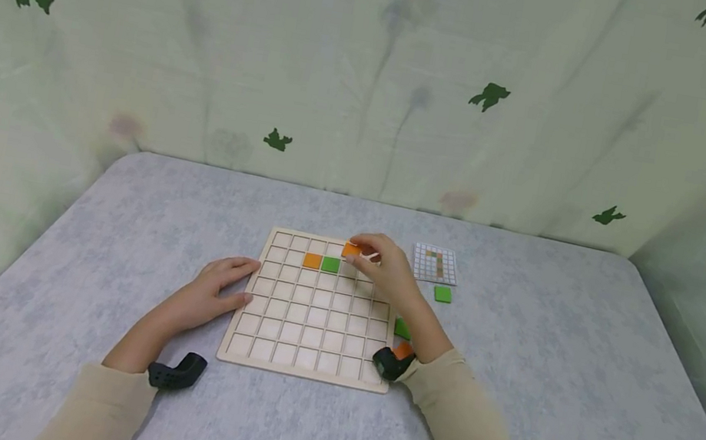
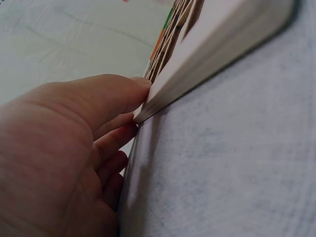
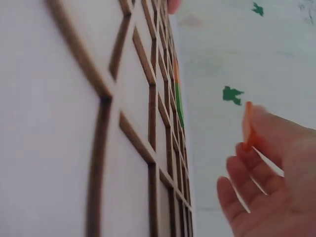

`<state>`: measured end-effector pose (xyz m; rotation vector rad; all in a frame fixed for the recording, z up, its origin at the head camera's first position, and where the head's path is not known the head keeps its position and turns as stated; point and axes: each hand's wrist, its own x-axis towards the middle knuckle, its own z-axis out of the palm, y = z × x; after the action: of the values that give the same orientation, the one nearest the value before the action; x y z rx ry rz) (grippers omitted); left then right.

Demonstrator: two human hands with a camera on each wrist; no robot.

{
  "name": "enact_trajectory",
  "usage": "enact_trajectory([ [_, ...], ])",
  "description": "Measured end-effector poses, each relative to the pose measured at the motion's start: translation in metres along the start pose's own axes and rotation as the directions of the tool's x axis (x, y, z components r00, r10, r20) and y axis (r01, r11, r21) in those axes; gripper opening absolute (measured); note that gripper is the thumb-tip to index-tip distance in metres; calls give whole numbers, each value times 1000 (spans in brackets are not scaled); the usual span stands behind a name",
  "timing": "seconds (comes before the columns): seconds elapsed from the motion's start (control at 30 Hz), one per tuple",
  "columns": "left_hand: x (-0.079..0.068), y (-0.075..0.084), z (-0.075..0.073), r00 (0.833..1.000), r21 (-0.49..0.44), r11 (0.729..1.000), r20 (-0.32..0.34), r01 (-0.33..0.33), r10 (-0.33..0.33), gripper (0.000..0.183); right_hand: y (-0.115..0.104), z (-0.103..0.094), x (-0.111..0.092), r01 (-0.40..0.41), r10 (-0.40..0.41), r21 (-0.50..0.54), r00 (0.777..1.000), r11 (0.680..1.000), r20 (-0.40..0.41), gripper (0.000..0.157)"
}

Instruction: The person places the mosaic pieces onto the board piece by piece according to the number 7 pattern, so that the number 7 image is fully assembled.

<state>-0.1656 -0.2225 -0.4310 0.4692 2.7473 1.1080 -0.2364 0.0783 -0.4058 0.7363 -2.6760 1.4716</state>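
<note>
A square wooden grid board (image 1: 299,375) lies on the table. In its second row from the far edge sit an orange tile (image 1: 313,261) and, just right of it, a green tile (image 1: 331,264). My right hand (image 1: 390,269) pinches another orange tile (image 1: 351,250) between thumb and fingers, over the far part of the board. The right wrist view shows this tile (image 3: 248,126) edge-on, lifted off the grid. My left hand (image 1: 207,289) rests at the board's left side, its thumb and fingertips touching the edge; the left wrist view shows the thumb (image 2: 123,91) against the frame.
Right of the board lies a small card (image 1: 435,264) printed with a coloured grid pattern, with a green tile (image 1: 442,294) just below it. Another green tile (image 1: 403,328) and an orange tile (image 1: 403,351) lie at the board's right edge, partly hidden by the right arm.
</note>
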Motion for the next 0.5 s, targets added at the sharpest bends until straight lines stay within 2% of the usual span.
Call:
enact_trajectory([
  [0.2,1,0,0,1000,2,1000,0,-2,2,58,13,9,-1,-112,111,10,994,994,18,28],
  [0.27,1,0,0,1000,2,1000,0,-2,2,58,16,10,-1,-104,105,-22,994,994,39,26],
  [0.43,0,0,0,1000,2,1000,6,-6,6,58,19,11,0,-27,36,-115,996,993,79,22],
  [0.5,0,0,0,1000,1,1000,7,-6,6,58,18,12,1,-29,41,-132,995,991,93,22],
])
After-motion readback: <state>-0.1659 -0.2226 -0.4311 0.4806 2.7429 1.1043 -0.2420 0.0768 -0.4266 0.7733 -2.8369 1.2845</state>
